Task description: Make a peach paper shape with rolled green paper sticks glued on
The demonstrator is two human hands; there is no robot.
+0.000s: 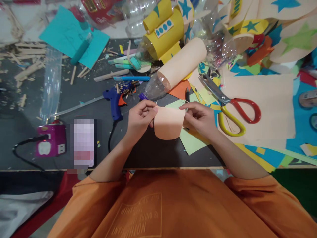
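Observation:
A small peach paper piece (169,124) with rounded lower corners is held between my two hands, over the table's near side. My left hand (141,117) pinches its upper left edge between thumb and fingers. At the upper right edge, my right hand (199,116) grips it with thumb and forefinger. Beneath the right hand lies a pale green paper sheet (190,143). Just beyond the hands, a clear plastic bottle (156,86) wrapped in peach paper (185,61) lies on its side. Large scissors (223,96) with one red and one yellow handle rest right of my right hand.
A blue glue gun (115,104) and a phone (84,142) lie to the left, near a purple power socket box (51,140). Behind are a yellow-wrapped bottle (168,29), teal paper (66,36) and wood scraps (32,62). A large peach sheet (269,109) lies right.

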